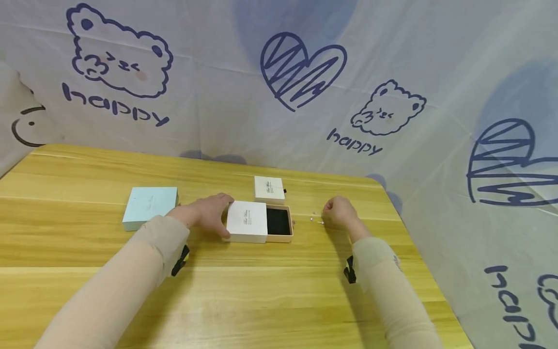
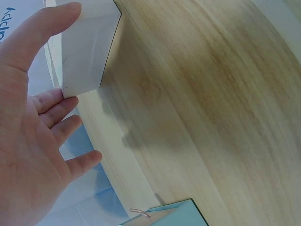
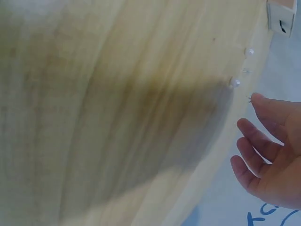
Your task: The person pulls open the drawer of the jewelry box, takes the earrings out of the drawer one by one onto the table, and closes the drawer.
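Note:
My left hand (image 1: 210, 213) grips the left end of a white sliding box (image 1: 246, 220) between thumb and fingers. From the box's right side a drawer (image 1: 279, 237) is pulled partway out, showing a black pad (image 1: 277, 221). In the left wrist view, the thumb and fingertips touch the edges of the box (image 2: 87, 52). Over the table to the right, my right hand (image 1: 341, 212) pinches a tiny shiny earring (image 3: 249, 99) at its fingertips; its shape is hard to make out. Beside it on the wood lie a pearl earring (image 3: 235, 83), another pearl piece (image 3: 249, 52) and a small clear bit (image 3: 247, 71).
A smaller white box (image 1: 269, 188) with a dark tab stands behind the open one. At the left is a light blue box (image 1: 150, 206), partly behind the left forearm. The wooden table (image 1: 261, 300) ends at a printed cloth (image 1: 226, 97) at the back and right.

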Demonstrator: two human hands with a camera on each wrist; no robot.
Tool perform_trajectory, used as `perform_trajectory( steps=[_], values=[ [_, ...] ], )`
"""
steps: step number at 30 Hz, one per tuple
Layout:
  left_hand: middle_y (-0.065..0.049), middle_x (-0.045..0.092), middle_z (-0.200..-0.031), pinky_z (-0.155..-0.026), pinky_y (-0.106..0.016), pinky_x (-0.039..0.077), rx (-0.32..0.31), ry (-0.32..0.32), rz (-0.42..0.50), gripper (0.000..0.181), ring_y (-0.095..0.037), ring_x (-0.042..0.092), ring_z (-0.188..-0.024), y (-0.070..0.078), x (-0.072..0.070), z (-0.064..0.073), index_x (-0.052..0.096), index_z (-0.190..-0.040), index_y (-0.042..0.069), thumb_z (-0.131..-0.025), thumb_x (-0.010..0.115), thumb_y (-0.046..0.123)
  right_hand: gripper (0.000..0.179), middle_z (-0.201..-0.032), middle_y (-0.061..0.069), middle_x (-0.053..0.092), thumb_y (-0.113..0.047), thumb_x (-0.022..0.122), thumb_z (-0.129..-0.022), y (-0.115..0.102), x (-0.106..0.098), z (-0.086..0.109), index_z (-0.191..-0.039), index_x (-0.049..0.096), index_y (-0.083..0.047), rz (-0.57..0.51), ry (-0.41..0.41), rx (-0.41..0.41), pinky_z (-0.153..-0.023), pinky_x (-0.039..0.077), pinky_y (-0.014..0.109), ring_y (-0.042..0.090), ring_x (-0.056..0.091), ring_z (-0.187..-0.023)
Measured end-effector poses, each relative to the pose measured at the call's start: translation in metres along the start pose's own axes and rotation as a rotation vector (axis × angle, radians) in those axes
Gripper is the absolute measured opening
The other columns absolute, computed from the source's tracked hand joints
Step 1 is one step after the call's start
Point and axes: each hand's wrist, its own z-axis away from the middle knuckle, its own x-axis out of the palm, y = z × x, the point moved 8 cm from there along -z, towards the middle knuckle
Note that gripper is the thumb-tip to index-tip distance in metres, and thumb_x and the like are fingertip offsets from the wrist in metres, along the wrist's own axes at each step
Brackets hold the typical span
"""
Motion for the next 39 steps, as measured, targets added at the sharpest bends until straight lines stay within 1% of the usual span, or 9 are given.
perform_trajectory(
  steps=[6, 8, 15, 18, 24, 27, 30, 34, 39],
  values=[
    [-0.023, 0.033, -0.146, -0.109, -0.054, 0.031, 0.000, -0.001, 0.001, 0.093, -0.040, 0.036, -0.132, 0.000, 0.001, 0.000, 0.029, -0.141, -0.006, -0.072, 0.077, 0.032, 0.021, -0.066, 0.000, 0.051, -0.012, 0.055, -0.091, 0.004, 0.005, -0.004, -0.071, 0.057, -0.007, 0.040, 0.002, 0.018, -0.056, 0.033, 0.023, 0.012, 0.040, -0.061],
    [-0.023, 0.033, -0.146, -0.109, -0.054, 0.031, -0.004, -0.001, 0.003, 0.093, -0.040, 0.035, -0.133, 0.000, 0.001, 0.000, 0.029, -0.142, -0.005, -0.072, 0.077, 0.032, 0.021, -0.065, 0.000, 0.052, -0.012, 0.055, -0.091, 0.004, 0.006, -0.005, -0.070, 0.058, -0.008, 0.042, 0.004, 0.024, -0.056, 0.033, 0.023, 0.013, 0.041, -0.061],
    [-0.023, 0.034, -0.146, -0.108, -0.054, 0.032, -0.004, 0.006, -0.002, 0.093, -0.040, 0.036, -0.132, 0.000, -0.001, 0.000, 0.029, -0.141, -0.005, -0.071, 0.077, 0.032, 0.018, -0.079, 0.003, 0.062, -0.015, 0.057, -0.090, 0.006, 0.013, -0.009, -0.075, 0.065, -0.009, 0.061, -0.015, 0.063, -0.070, 0.041, 0.031, 0.020, 0.050, -0.079],
    [-0.023, 0.034, -0.145, -0.108, -0.053, 0.032, -0.001, 0.009, -0.001, 0.092, -0.040, 0.037, -0.132, 0.000, -0.001, 0.000, 0.030, -0.141, -0.005, -0.071, 0.077, 0.032, 0.017, -0.079, 0.003, 0.064, -0.015, 0.058, -0.089, 0.005, 0.015, -0.009, -0.076, 0.067, -0.009, 0.064, -0.017, 0.076, -0.071, 0.043, 0.033, 0.021, 0.051, -0.079],
    [-0.023, 0.034, -0.145, -0.109, -0.053, 0.032, 0.012, 0.011, -0.004, 0.093, -0.040, 0.036, -0.132, -0.001, 0.000, -0.001, 0.030, -0.141, -0.006, -0.071, 0.078, 0.032, 0.014, -0.086, 0.006, 0.068, -0.016, 0.058, -0.089, 0.001, 0.011, -0.007, -0.086, 0.070, -0.008, 0.054, 0.014, 0.074, -0.065, 0.045, 0.029, 0.017, 0.055, -0.073],
    [-0.023, 0.034, -0.145, -0.108, -0.053, 0.032, 0.012, 0.010, -0.003, 0.093, -0.040, 0.037, -0.132, -0.001, 0.001, -0.001, 0.030, -0.141, -0.005, -0.071, 0.078, 0.032, 0.018, -0.094, 0.010, 0.069, -0.016, 0.055, -0.092, -0.001, 0.003, -0.006, -0.095, 0.069, -0.006, 0.033, 0.059, 0.064, -0.066, 0.048, 0.033, 0.020, 0.058, -0.075],
    [-0.023, 0.034, -0.145, -0.108, -0.053, 0.032, 0.007, 0.008, -0.002, 0.092, -0.040, 0.037, -0.132, -0.001, 0.000, -0.001, 0.030, -0.141, -0.005, -0.071, 0.078, 0.032, 0.020, -0.102, 0.015, 0.068, -0.014, 0.053, -0.094, -0.006, -0.005, -0.005, -0.101, 0.067, -0.002, 0.007, 0.099, 0.038, -0.075, 0.051, 0.039, 0.026, 0.062, -0.084],
    [-0.023, 0.034, -0.145, -0.108, -0.053, 0.032, 0.005, 0.009, 0.001, 0.092, -0.040, 0.037, -0.131, 0.000, 0.000, -0.001, 0.030, -0.141, -0.005, -0.071, 0.078, 0.031, 0.024, -0.109, 0.017, 0.066, -0.018, 0.055, -0.093, -0.018, -0.012, -0.003, -0.106, 0.066, 0.000, -0.033, 0.117, -0.032, -0.088, 0.050, 0.044, 0.031, 0.061, -0.100],
    [-0.024, 0.035, -0.144, -0.109, -0.052, 0.032, 0.017, 0.009, -0.001, 0.092, -0.040, 0.037, -0.131, 0.001, -0.001, -0.001, 0.031, -0.140, -0.006, -0.070, 0.078, 0.031, 0.042, -0.113, 0.018, 0.064, -0.029, 0.059, -0.092, -0.042, -0.007, 0.001, -0.121, 0.058, 0.001, -0.108, 0.031, -0.176, -0.093, 0.048, 0.045, 0.032, 0.058, -0.106]
  ],
)
